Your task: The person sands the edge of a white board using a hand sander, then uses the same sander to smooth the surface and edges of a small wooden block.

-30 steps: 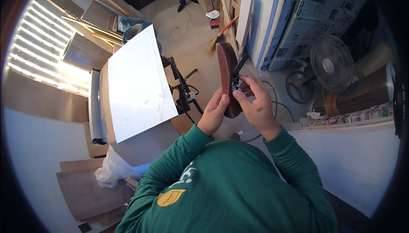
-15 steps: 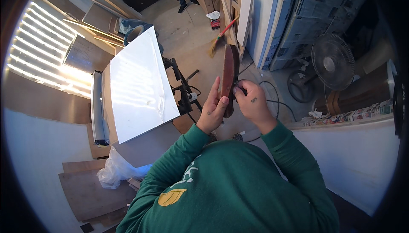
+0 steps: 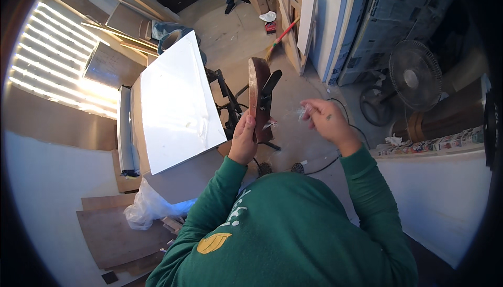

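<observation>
Left hand (image 3: 242,141): closed around the lower edge of a dark brown wooden board (image 3: 258,98), which stood on edge near frame centre with a black bracket (image 3: 268,94) fixed to its right face.
Right hand (image 3: 326,121): fingers pinched shut on a small wisp of whitish thread or film (image 3: 302,112), held apart from the board, right of centre.
Board position: upright, slightly tilted, above the concrete floor (image 3: 293,130); supported only by the left hand as far as could be seen.
Loose scrap: a second whitish shred (image 3: 271,124) clung to the board's right face just above the left thumb.
Surroundings: white sheet (image 3: 175,106) lay on a stand at centre left; broom (image 3: 282,38) leaned at upper centre; pedestal fan (image 3: 414,77) stood at right; black cable (image 3: 343,130) ran over the floor below the right hand.
Risk 1: one-handed hold at the bottom edge; judged that the board could tip or slip and drop to the floor.
Risk 2: the bracket projected toward the right hand; judged a knock or pinch possible if the hand reached back in.
Risk 3: the wisp looked light; judged it could tear short or drift off, leaving the shred on the board.
Risk 4: cable underfoot; judged a trip hazard.
</observation>
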The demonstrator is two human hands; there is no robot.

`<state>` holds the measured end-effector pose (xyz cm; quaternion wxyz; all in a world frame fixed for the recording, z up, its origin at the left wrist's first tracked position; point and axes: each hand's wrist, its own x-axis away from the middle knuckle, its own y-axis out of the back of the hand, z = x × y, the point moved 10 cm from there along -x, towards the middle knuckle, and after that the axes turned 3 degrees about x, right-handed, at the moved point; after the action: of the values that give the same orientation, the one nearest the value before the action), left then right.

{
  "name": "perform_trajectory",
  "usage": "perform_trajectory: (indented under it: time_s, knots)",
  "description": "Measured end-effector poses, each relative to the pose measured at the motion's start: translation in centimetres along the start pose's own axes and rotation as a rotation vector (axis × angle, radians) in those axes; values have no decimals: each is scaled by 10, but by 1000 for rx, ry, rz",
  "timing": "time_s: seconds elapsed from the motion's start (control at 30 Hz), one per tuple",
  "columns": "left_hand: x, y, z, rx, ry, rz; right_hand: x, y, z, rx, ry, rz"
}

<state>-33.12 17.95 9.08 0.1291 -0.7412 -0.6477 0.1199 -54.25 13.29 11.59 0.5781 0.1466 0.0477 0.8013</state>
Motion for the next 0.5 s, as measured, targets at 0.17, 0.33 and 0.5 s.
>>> perform_trajectory:
  time_s: [0.17, 0.33, 0.5]
  knots:
    - [4, -10, -13, -5, -17, 64, 2, -4, 20, 274, 259, -155]
    - [11, -22, -23, 20, -4, 97, 35, -28, 82, 97, 572, -120]
    - [11, -22, -25, 3, -37, 84, 51, -46, 101, 213, 714, -155]
